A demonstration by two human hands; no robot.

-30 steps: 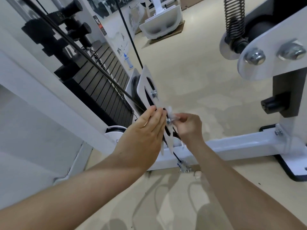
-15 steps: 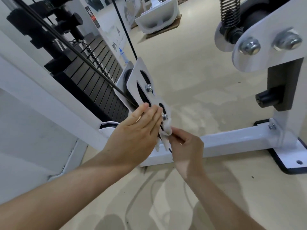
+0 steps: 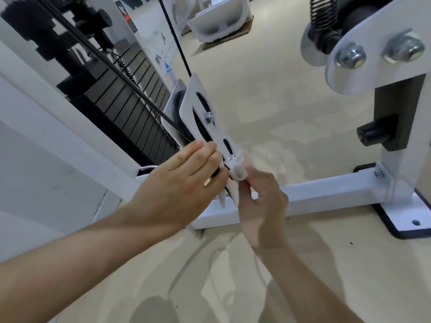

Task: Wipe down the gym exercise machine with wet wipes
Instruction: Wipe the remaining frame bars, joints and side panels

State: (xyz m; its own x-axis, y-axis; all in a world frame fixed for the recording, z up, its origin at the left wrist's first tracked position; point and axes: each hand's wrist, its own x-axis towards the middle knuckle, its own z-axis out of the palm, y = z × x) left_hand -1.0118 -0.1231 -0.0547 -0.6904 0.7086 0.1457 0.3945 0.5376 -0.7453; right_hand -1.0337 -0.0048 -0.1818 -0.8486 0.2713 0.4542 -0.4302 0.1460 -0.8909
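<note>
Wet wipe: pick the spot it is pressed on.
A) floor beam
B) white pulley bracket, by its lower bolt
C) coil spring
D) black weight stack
B: the right hand pinches the wet wipe against the white pulley bracket beside its lower bolt.

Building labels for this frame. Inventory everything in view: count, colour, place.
white slotted metal pulley plate: 1, white, centre, above hands
crumpled white wet wipe: 1, white, against plate by lower bolt
black slatted weight stack: 1, black, left behind plate
thin black cables: 2, black, upper left down to plate
dark coiled metal spring: 1, dark, top right
large silver metal bolts: 2, silver, top right bracket
white square-tube base rail: 1, white, floor, right of hands
black round knob: 1, black, right upright
beige smooth floor: 1, beige, background
left hand: 1, straight fingers on plate's edge, wears ring
right hand: 1, pinches wipe
</note>
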